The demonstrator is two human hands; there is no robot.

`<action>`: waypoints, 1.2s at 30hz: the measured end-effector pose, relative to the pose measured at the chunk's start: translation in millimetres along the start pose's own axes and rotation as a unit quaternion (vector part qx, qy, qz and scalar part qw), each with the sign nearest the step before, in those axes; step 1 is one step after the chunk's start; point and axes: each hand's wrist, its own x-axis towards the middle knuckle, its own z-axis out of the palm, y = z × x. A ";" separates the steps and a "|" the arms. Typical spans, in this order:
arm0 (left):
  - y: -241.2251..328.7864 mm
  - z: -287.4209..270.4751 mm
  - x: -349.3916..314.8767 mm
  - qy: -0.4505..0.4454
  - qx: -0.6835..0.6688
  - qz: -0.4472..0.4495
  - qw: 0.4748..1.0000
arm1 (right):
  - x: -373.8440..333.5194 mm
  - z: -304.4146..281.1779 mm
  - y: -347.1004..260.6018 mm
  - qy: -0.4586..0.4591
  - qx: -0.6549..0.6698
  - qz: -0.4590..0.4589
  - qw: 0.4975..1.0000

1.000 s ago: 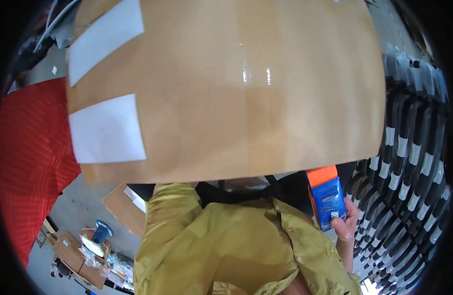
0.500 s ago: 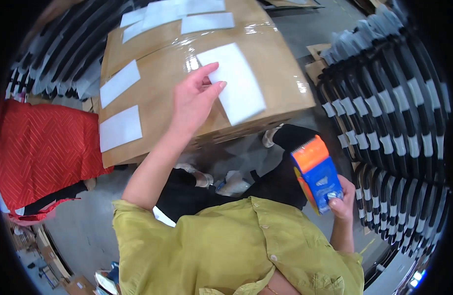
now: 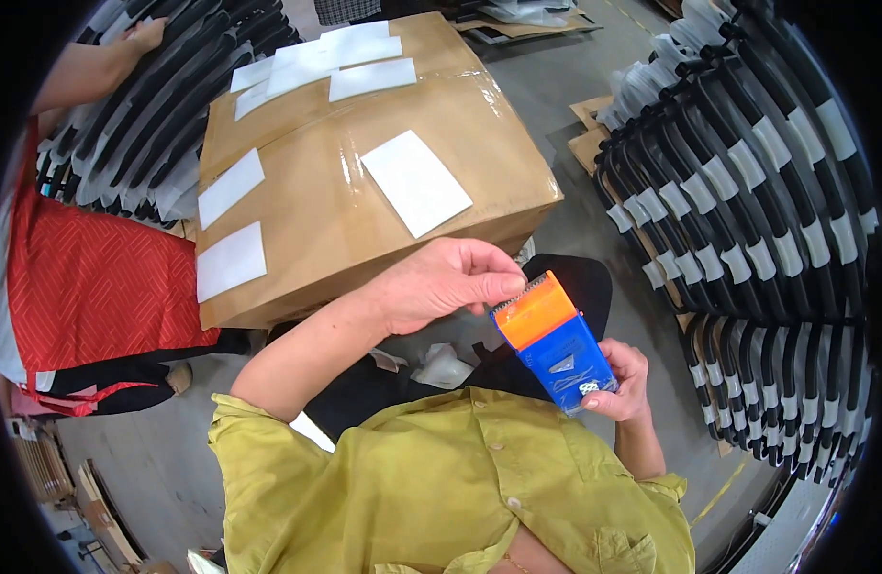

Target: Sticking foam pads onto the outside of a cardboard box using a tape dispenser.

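In the head view the right hand (image 3: 621, 381) grips the blue body of a tape dispenser (image 3: 554, 340) with an orange top, holding it up in front of the chest, just below the near edge of a large cardboard box (image 3: 345, 201). The left hand (image 3: 439, 283) is curled with its fingertips (image 3: 511, 284) pinched at the toothed edge of the dispenser's orange end, closed on what seems to be the tape's loose end, though the tape itself is too thin to make out. The box is sealed with clear tape along its seam and carries several white labels (image 3: 415, 182) on its top and near side. To do this step well, the pinch should catch the tape squarely at the teeth and draw it out straight, with the right hand keeping the dispenser steady so the strip does not fold onto itself. A person in a red apron (image 3: 96, 277) stands at the left, and bundles of black tubes with white bands (image 3: 747, 191) are stacked at the right. Compared with half a second earlier, the left hand has left the white label on the box top, where it lay flat, and come back to the dispenser, which now sits higher and closer to the middle.
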 end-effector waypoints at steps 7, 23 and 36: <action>-12.9 2.5 -6.5 0.003 -0.072 0.013 0.997 | -0.5 4.0 1.3 -0.017 -0.004 -0.041 0.999; -0.2 -11.3 -5.0 0.192 0.183 0.109 0.958 | 12.6 16.8 -11.3 -0.030 -0.003 0.070 0.997; 11.4 -112.9 33.8 0.429 0.549 0.306 0.649 | 88.6 40.3 -22.3 0.038 0.102 0.220 0.969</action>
